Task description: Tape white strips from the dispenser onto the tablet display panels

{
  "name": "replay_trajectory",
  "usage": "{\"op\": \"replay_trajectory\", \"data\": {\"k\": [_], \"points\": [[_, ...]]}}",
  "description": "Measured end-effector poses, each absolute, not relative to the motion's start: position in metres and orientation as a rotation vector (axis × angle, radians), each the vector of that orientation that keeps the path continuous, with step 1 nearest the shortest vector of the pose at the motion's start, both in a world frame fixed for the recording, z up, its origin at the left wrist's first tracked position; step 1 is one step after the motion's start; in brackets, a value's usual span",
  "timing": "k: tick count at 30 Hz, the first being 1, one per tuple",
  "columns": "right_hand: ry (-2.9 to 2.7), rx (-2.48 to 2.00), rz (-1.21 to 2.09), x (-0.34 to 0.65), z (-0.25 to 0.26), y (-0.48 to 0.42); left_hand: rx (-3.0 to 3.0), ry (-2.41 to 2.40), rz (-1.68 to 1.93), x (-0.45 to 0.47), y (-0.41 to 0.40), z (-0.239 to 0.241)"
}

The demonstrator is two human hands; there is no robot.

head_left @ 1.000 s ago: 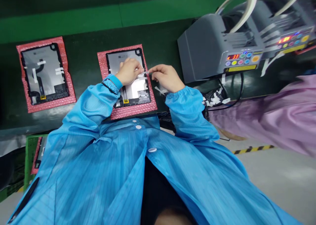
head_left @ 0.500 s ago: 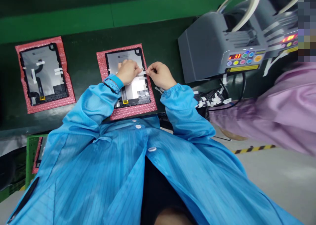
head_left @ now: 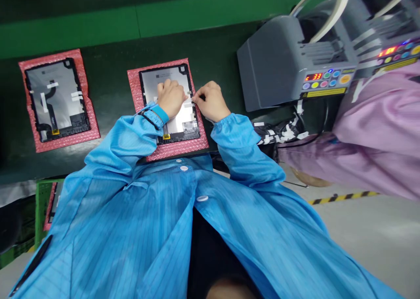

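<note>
Dark bench (head_left: 111,71) carries pink pads (head_left: 65,142) and tape dispensers (head_left: 272,71).

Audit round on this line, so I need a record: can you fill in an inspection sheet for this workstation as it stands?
Surface: dark green bench, with a brighter green band behind it.
Job's things: panel lying on pink bubble wrap; white tape strip at its right edge.
Clutter: heap of tape scraps right of the wrap; second panel on its own wrap, to the left.
Hands: left hand rests on the panel, fingertips at the strip; right hand appears to pinch the strip's other end.
Cables: black cable hanging below the tape dispenser.
Surroundings: second dispenser; a co-worker's purple sleeve; green crate; striped floor tape.
</note>
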State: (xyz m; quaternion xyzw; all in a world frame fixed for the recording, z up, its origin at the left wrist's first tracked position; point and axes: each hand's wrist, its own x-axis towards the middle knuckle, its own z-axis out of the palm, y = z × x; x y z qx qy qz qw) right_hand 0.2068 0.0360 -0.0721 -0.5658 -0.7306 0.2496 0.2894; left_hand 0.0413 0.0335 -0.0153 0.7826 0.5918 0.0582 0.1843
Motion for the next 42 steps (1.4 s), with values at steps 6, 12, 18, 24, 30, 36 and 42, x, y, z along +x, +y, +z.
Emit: {"op": "replay_trajectory", "data": {"k": [6,12,18,24,30,36,42], "points": [[-1.925,-1.659,0.706,0.205,-0.062,0.038,2.205,1.645,0.218,0.041,0.031,-0.019],[-1.826,-1.687,0.683,0.217,-0.056,0.036,2.189,1.642,0.252,0.036,0.030,-0.014],[-2.026,-1.601,0.452,0.206,-0.048,-0.002,2.282,1.544,0.272,0.024,0.023,-0.010],[-2.352,-1.833,0.321,0.184,-0.026,-0.023,2.495,1.436,0.010,0.027,0.002,-0.004],[-2.199,-1.883,0.474,0.206,-0.017,0.003,2.246,2.022,0.066,-0.018,-0.015,0.019],[-2.017,-2.050,0.528,0.183,-0.023,0.017,1.817,2.312,-0.019,-0.051,-0.037,0.008],[-1.656,-1.896,0.770,0.168,-0.018,0.013,1.800,2.146,0.210,-0.047,-0.030,-0.002]]}}
